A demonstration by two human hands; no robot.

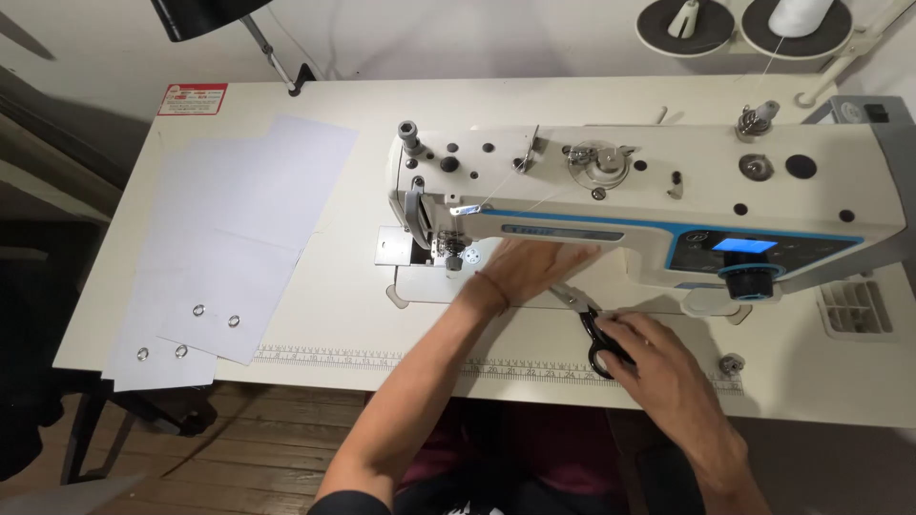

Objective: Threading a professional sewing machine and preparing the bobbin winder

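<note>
We find our left hand (534, 267) lying flat, fingers spread and gripping nothing, on the bed of the white industrial sewing machine (649, 205), just right of the needle and presser foot (448, 250). Our right hand (654, 358) is closed around the black-handled steel scissors (587, 319), blades aimed toward the left hand. In our judgement, clean work needs the tips kept low, clear of the fingers. White eyeleted fabric panels (229, 248) lie well apart.
</note>
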